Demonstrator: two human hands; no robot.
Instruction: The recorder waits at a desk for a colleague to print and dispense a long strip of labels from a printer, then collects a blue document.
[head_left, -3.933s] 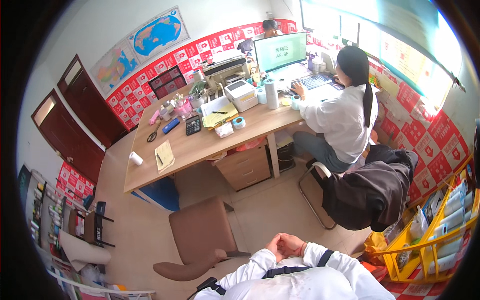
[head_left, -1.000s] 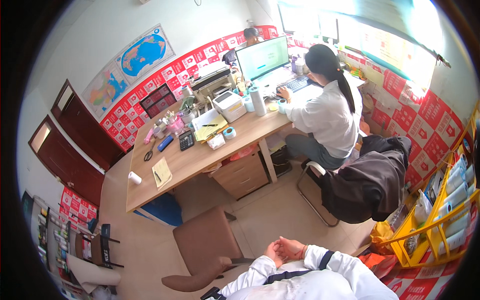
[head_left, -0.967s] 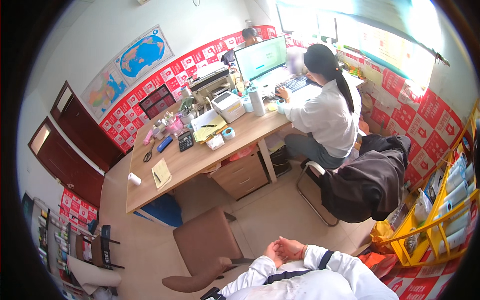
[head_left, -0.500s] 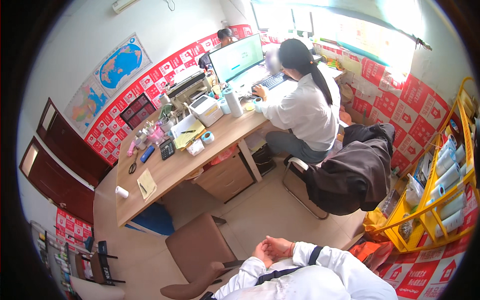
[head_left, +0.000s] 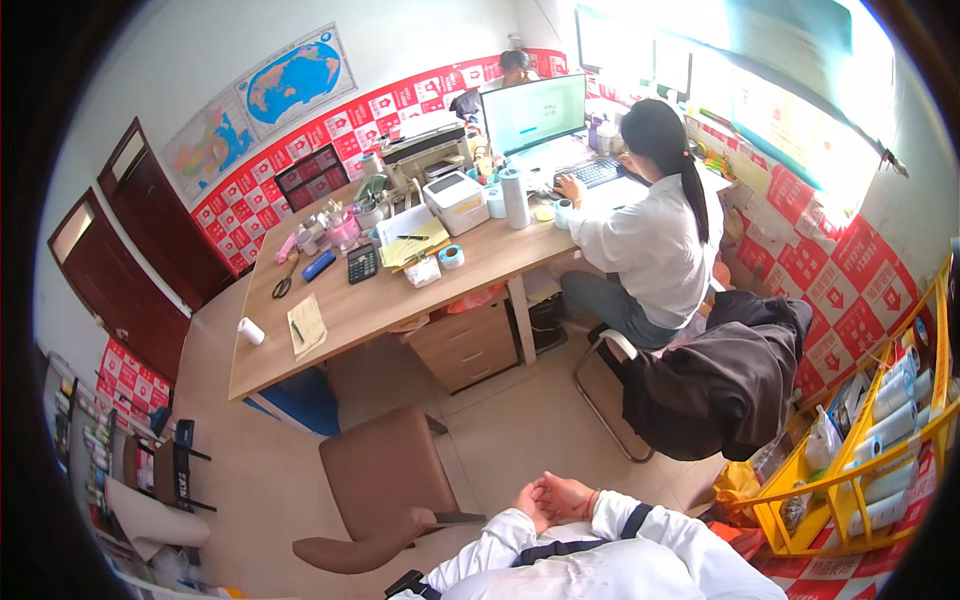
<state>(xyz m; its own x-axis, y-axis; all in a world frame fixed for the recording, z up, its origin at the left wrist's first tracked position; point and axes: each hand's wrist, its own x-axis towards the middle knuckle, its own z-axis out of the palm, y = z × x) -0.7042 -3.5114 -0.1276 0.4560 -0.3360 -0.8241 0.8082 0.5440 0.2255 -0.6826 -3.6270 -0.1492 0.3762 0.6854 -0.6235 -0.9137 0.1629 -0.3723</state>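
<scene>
My left hand (head_left: pixel 533 506) and my right hand (head_left: pixel 568 497) rest together in front of my body, at the lower middle of the view. Their fingers are curled in and pressed against each other, and I see no object between them. A thin red band (head_left: pixel 591 503) circles the right wrist. White sleeves (head_left: pixel 497 548) with dark straps cover both arms. Nearest to my hands is a brown chair (head_left: pixel 385 470), standing to their left and apart from them.
A wooden desk (head_left: pixel 390 318) holds a calculator (head_left: pixel 362 264), scissors (head_left: pixel 285 280), a notepad (head_left: pixel 310 328), a label printer (head_left: pixel 456 202) and a monitor (head_left: pixel 535 115). A person (head_left: pixel 640 225) sits there with a hand by the keyboard. A dark jacket (head_left: pixel 720 375) drapes another chair. Yellow shelving (head_left: pixel 850 490) holds rolls.
The view has turned and tilted slightly, so the desk and the seated person appear farther right. My hands stay together in nearly the same pose.
</scene>
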